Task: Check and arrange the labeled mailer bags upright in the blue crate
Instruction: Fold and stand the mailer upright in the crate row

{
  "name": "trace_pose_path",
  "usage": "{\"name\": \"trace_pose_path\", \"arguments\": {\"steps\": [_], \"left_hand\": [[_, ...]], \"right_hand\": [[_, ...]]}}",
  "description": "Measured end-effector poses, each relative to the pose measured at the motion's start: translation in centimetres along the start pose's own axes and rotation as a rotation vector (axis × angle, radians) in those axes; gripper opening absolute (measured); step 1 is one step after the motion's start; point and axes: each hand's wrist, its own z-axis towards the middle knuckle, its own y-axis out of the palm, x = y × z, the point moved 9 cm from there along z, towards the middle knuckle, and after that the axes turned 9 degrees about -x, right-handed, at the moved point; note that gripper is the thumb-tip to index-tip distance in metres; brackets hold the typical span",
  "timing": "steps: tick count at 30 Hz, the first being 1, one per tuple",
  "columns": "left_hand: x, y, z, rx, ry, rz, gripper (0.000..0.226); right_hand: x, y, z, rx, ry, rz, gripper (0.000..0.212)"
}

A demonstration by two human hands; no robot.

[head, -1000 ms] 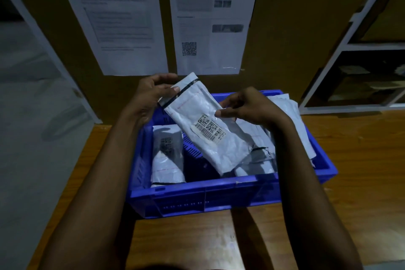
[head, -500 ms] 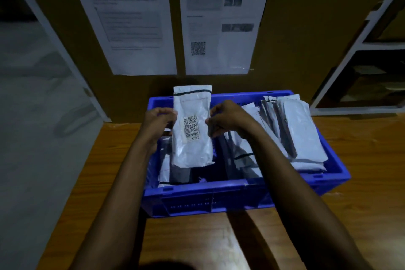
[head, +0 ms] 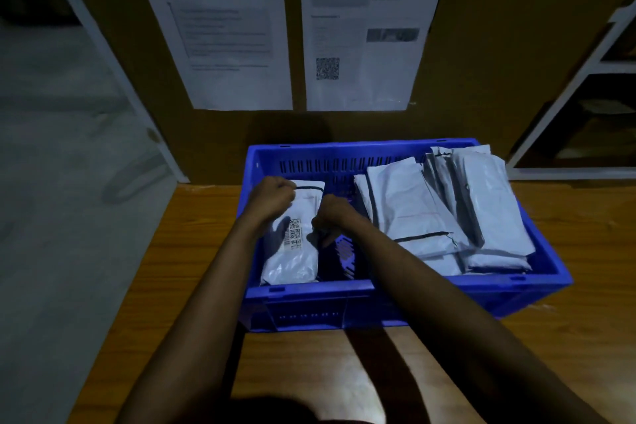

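Note:
A blue crate (head: 309,296) stands on the wooden table. At its left end a white mailer bag (head: 292,258) with a barcode label leans against the left wall, label facing me. My left hand (head: 272,200) grips the bag's upper left edge with curled fingers. My right hand (head: 332,213) pinches its right edge. A stack of several white mailer bags (head: 444,210) leans toward the right in the crate's right half. A gap of bare crate floor (head: 344,251) lies between the two groups.
The wooden table (head: 585,251) extends around the crate. A brown board with two printed sheets (head: 361,27) rises right behind the crate. White shelving (head: 568,113) stands at the right, and grey floor (head: 69,217) lies left of the table edge.
The labeled bag went from held up and tilted above the crate to upright, then down into the crate's left end. Both hands followed it down.

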Motion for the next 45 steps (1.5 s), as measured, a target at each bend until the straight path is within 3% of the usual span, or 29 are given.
{"name": "trace_pose_path", "arguments": {"steps": [8, 15, 18, 22, 27, 33, 36, 39, 42, 45], "left_hand": [[-2.7, 0.6, 1.1, -0.039, -0.120, 0.062, 0.023], [-2.6, -0.5, 0.6, 0.076, -0.039, 0.086, 0.029], [-2.5, -0.4, 0.5, 0.101, -0.016, 0.097, 0.029], [-2.5, 0.2, 0.3, 0.052, -0.028, 0.121, 0.030], [-3.2, -0.1, 0.5, 0.066, -0.061, 0.115, 0.027], [-2.8, -0.6, 0.1, 0.128, -0.035, 0.109, 0.028], [-2.8, -0.5, -0.1, 0.125, -0.028, 0.083, 0.028], [-3.1, -0.1, 0.0, 0.081, -0.049, 0.132, 0.022], [-3.4, 0.0, 0.3, 0.074, -0.079, 0.148, 0.020], [-4.0, 0.3, 1.3, 0.025, -0.110, 0.179, 0.026]], "right_hand": [[-0.6, -0.2, 0.3, 0.149, -0.112, -0.122, 0.044], [-0.5, -2.6, 0.7, 0.238, -0.137, -0.021, 0.039], [-0.2, -2.2, 1.3, 0.169, -0.146, 0.063, 0.021], [-1.1, -1.5, 1.7, 0.109, -0.201, 0.013, 0.014], [0.3, -2.0, 1.8, 0.199, -0.090, -0.035, 0.019], [-0.6, 0.3, 1.5, -0.025, -0.103, -0.068, 0.030], [-0.9, 0.6, 1.2, -0.031, -0.120, -0.086, 0.030], [-0.4, -0.3, 0.9, 0.078, -0.112, -0.168, 0.017], [-0.7, -1.7, 0.0, 0.195, -0.135, -0.168, 0.025], [-1.0, -2.3, -0.5, 0.230, -0.182, -0.137, 0.019]]}}
